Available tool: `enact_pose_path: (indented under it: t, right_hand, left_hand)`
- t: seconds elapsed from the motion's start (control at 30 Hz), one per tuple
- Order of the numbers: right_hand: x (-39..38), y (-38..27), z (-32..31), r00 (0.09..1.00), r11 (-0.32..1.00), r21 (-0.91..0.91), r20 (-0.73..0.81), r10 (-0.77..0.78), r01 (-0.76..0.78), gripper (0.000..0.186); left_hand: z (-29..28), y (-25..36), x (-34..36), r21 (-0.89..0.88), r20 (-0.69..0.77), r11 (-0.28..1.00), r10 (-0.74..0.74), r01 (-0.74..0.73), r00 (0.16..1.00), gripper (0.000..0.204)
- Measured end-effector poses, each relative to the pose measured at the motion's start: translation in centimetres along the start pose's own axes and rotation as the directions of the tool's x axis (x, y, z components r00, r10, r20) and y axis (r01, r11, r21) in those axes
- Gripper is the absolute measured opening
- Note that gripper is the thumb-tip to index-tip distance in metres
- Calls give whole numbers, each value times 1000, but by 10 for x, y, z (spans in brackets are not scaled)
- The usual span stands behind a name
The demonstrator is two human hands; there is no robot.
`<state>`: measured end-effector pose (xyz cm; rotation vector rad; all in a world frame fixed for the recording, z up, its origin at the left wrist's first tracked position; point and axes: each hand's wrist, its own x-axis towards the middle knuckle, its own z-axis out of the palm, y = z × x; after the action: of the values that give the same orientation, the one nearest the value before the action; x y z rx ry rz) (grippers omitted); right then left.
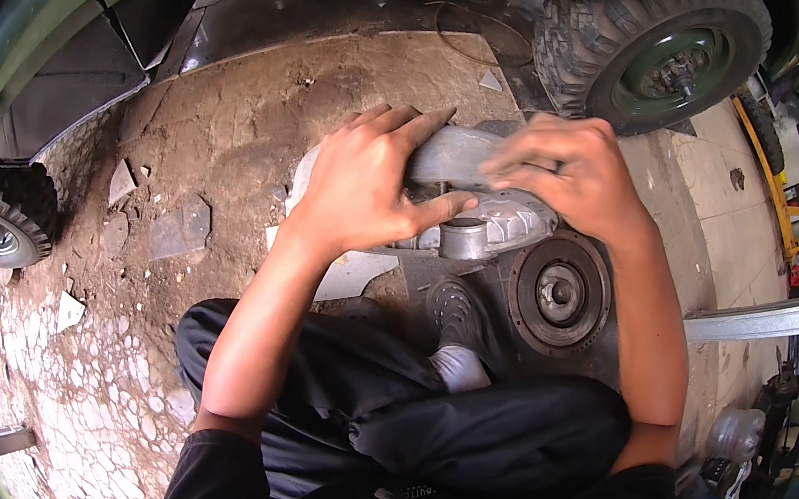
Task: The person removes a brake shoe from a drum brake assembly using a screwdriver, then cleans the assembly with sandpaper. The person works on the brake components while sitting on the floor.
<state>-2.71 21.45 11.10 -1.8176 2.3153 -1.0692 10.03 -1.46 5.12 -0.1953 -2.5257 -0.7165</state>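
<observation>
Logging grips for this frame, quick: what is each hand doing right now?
Left hand: closed around the grey metal casing, thumb stretched across it.
Right hand: fingers curled on the casing's top edge; whether it truly grips cannot be told.

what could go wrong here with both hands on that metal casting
1. Both hands, left hand and right hand, grip the grey casting bare; its edges could cut or pinch fingers.
2. If it slips, it could drop onto the shoe or the round disc right beside it.
3. The floor is oily and strewn with debris, so grit could get into the part.
</observation>
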Motion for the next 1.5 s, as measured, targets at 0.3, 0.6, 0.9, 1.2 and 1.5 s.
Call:
enact_pose_path:
  t: [0.3, 0.6, 0.9, 1.2, 1.5]
  right_hand:
    - [35, -13, 29, 1000, 999, 49, 4, -8, 7, 23]
    - [-39, -6, -7, 844, 886, 416, -385, 375, -204, 28]
    - [-94, -64, -25, 706, 327, 934, -136, 695, -142, 28]
    - [-144, -56, 73, 672, 92, 992, -129, 729, 90, 29]
    - [-168, -25, 137, 733, 324, 946, -227, 641, 10, 22]
  left_hand:
    - [-2, -2, 4, -27, 121, 999, -43, 47, 992, 100]
    - [4, -7, 0, -55, -54, 996, 73, -76, 996, 91]
    - [-17, 27, -35, 280, -244, 916, 359, -289, 901, 47]
    - [21, 92, -50, -705, 197, 696, 8, 136, 980, 43]
    - [80, 43, -99, -797, 275, 504, -186, 332, 943, 55]
